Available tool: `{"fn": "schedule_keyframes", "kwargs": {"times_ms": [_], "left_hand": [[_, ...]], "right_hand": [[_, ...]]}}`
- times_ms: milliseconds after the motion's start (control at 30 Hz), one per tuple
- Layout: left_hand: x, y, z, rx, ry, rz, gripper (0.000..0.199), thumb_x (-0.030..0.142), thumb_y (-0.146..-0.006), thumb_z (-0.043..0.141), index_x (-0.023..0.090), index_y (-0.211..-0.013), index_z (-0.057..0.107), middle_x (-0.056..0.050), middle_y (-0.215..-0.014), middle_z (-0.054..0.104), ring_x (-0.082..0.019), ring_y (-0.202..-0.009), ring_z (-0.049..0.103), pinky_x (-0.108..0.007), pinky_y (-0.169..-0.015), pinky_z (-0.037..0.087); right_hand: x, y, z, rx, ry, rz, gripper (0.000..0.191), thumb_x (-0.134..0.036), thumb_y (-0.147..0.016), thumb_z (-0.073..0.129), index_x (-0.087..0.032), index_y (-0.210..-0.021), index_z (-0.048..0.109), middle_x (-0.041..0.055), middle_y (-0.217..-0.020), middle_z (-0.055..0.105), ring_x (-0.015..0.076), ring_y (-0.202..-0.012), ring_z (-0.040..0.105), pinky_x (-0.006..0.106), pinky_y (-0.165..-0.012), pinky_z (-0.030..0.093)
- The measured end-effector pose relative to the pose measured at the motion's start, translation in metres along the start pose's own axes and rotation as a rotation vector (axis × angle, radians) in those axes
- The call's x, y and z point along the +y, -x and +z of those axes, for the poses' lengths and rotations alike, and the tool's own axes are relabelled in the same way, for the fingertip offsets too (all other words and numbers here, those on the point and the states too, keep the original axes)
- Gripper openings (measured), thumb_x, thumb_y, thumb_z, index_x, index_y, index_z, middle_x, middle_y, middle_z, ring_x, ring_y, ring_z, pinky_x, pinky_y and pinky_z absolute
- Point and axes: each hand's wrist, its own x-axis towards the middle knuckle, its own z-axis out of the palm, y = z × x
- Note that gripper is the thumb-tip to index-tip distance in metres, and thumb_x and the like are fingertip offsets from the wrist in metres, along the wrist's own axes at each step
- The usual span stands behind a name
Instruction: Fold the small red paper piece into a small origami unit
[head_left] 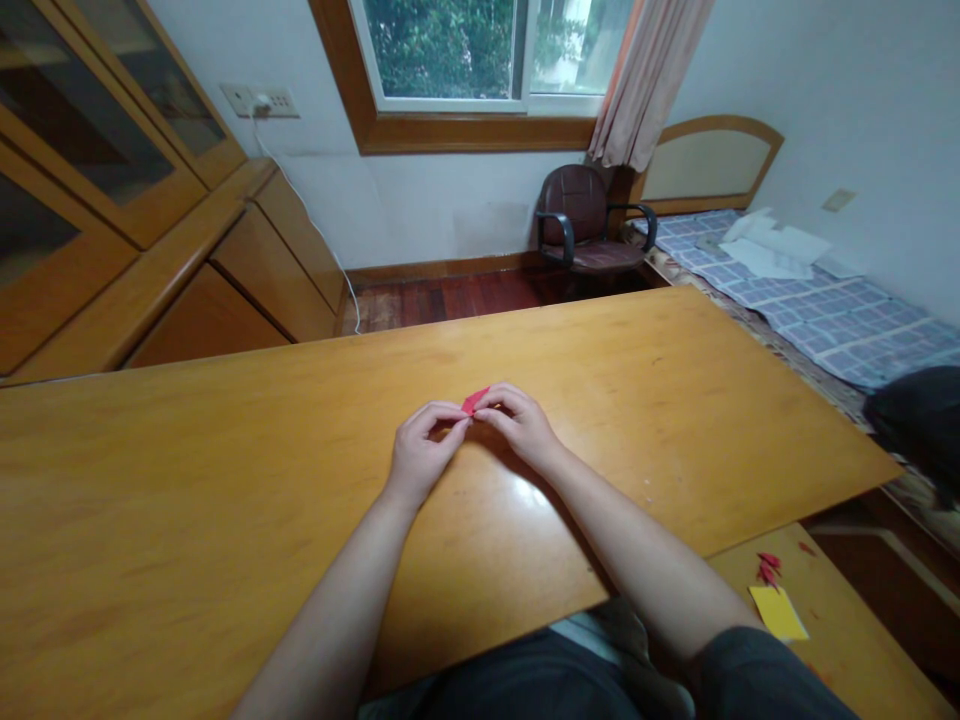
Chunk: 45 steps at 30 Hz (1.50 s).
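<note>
A small piece of red paper (474,401) is held between both hands over the middle of the wooden table (225,480). My left hand (426,446) pinches its lower left edge between thumb and fingertips. On the other side, my right hand (519,424) grips the paper with thumb and bent fingers, close to the left fingertips. The fingers cover part of the paper, so its full shape is hidden.
Small red folded pieces (768,568) and a yellow paper square (780,612) lie on a lower surface (847,620) at the right. Beyond the table stand a brown armchair (585,220), a bed (840,290) and a wooden cabinet (247,260).
</note>
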Motion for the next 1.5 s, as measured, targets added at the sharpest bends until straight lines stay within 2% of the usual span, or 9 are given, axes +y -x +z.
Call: {"fn": "schedule_keyframes", "kwargs": {"times_ms": [133, 233, 400, 567, 933, 1233, 1500], "left_hand": [[0.001, 0.000, 0.000, -0.043, 0.093, -0.048, 0.013, 0.032, -0.086, 0.066, 0.020, -0.085, 0.071, -0.006, -0.089, 0.072, -0.018, -0.085, 0.067, -0.031, -0.083, 0.054], [0.003, 0.000, 0.000, -0.060, 0.202, -0.137, 0.018, 0.036, -0.087, 0.065, 0.019, -0.083, 0.069, -0.005, -0.085, 0.072, -0.018, -0.081, 0.068, -0.031, -0.080, 0.055], [0.002, -0.002, 0.003, -0.022, 0.369, -0.316, 0.028, 0.041, -0.079, 0.073, 0.018, -0.086, 0.059, -0.002, -0.075, 0.070, -0.017, -0.069, 0.070, -0.029, -0.068, 0.056], [-0.001, -0.003, 0.006, -0.041, 0.452, -0.381, 0.036, 0.042, -0.072, 0.078, 0.018, -0.087, 0.055, 0.000, -0.071, 0.069, -0.016, -0.063, 0.070, -0.028, -0.064, 0.057], [-0.003, -0.001, 0.006, -0.086, 0.425, -0.367, 0.034, 0.041, -0.075, 0.076, 0.019, -0.090, 0.055, -0.001, -0.076, 0.070, -0.016, -0.069, 0.071, -0.030, -0.069, 0.058], [-0.006, 0.002, 0.006, -0.113, 0.388, -0.316, 0.023, 0.037, -0.080, 0.071, 0.020, -0.090, 0.058, -0.003, -0.081, 0.072, -0.018, -0.076, 0.072, -0.034, -0.077, 0.058], [-0.008, 0.003, 0.007, -0.092, 0.289, -0.287, 0.022, 0.035, -0.075, 0.076, 0.019, -0.086, 0.064, -0.003, -0.083, 0.072, -0.018, -0.077, 0.071, -0.032, -0.078, 0.057]], "right_hand": [[0.000, 0.000, -0.001, 0.009, 0.015, -0.006, 0.010, -0.028, -0.090, 0.064, -0.021, -0.086, 0.069, 0.0044, -0.093, 0.069, 0.0169, -0.093, 0.064, 0.032, -0.089, 0.049], [0.000, 0.000, -0.001, -0.008, 0.029, -0.020, 0.010, -0.027, -0.091, 0.063, -0.021, -0.086, 0.069, 0.0044, -0.092, 0.069, 0.0166, -0.092, 0.063, 0.031, -0.087, 0.049], [-0.001, 0.001, -0.002, -0.049, 0.056, -0.033, 0.012, -0.029, -0.092, 0.063, -0.021, -0.088, 0.070, 0.0045, -0.092, 0.069, 0.0166, -0.091, 0.063, 0.030, -0.086, 0.049], [-0.002, 0.000, -0.003, -0.077, 0.062, -0.028, 0.012, -0.031, -0.090, 0.065, -0.021, -0.089, 0.071, 0.0048, -0.092, 0.069, 0.0166, -0.090, 0.064, 0.031, -0.086, 0.050], [-0.002, 0.001, -0.001, -0.022, 0.031, 0.020, 0.010, -0.030, -0.087, 0.069, -0.021, -0.087, 0.072, 0.0042, -0.090, 0.070, 0.0166, -0.088, 0.065, 0.030, -0.083, 0.051], [-0.004, 0.000, -0.001, -0.008, 0.017, 0.049, 0.013, -0.033, -0.088, 0.068, -0.020, -0.087, 0.071, 0.0046, -0.091, 0.069, 0.0163, -0.088, 0.064, 0.030, -0.082, 0.050], [-0.005, 0.001, -0.001, -0.014, 0.022, 0.033, 0.014, -0.034, -0.087, 0.069, -0.020, -0.087, 0.071, 0.0045, -0.091, 0.069, 0.0164, -0.088, 0.065, 0.031, -0.083, 0.051]]}}
